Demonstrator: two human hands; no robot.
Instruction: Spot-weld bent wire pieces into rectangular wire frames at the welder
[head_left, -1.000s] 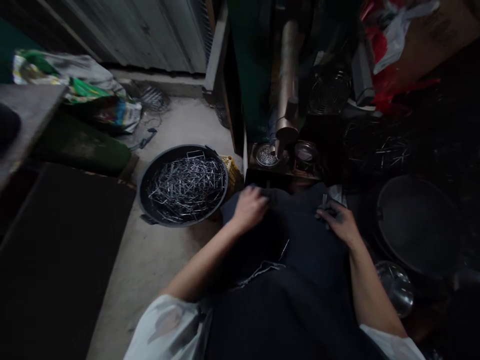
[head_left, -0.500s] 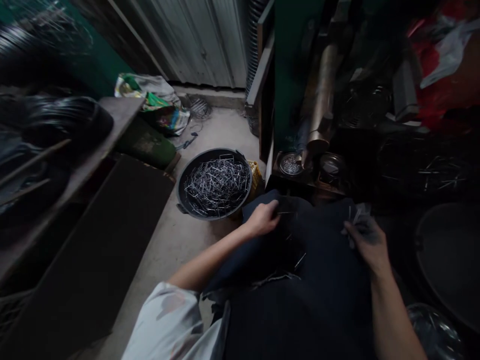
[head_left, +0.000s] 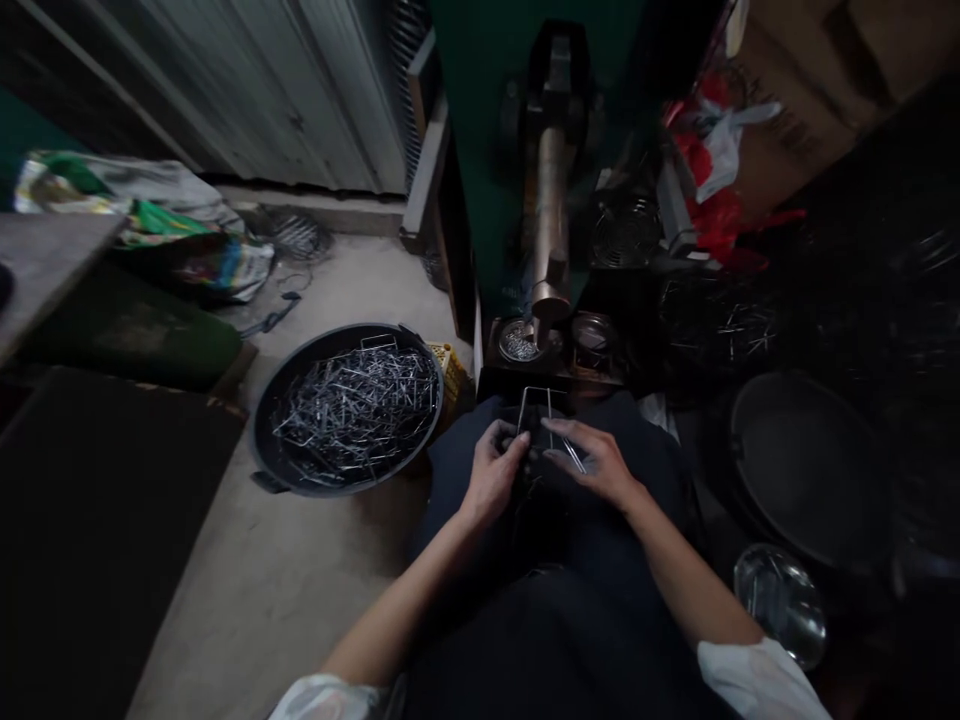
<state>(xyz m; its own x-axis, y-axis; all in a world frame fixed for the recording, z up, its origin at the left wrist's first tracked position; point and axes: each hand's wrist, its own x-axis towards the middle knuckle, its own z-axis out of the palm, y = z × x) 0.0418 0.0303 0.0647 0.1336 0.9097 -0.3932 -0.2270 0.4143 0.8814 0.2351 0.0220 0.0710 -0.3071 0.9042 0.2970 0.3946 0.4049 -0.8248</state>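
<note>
A U-shaped piece of bent wire point(head_left: 536, 389) stands up between my hands, over my dark-clothed lap. My left hand point(head_left: 495, 470) is closed with thumb and fingers on its left leg. Close by on the right, my right hand point(head_left: 596, 462) has its fingertips at the other leg and also holds a thin shiny wire piece point(head_left: 574, 456) slanting down between its fingers. Left of my knees, a dark round basin point(head_left: 264, 400) is heaped with similar bent wire pieces point(head_left: 352, 410).
Before my knees stands a green machine point(head_left: 480, 130) with a metal cylinder point(head_left: 552, 200) above a dish of small metal bits point(head_left: 519, 340). At right are a black tub point(head_left: 810, 470) and a shiny bowl point(head_left: 780, 605). A yellow crate point(head_left: 450, 370) shows behind the basin.
My hands were apart over my lap; they have come together, with the bent wire raised between them. The view has turned right, so the basin and machine appear further left.
</note>
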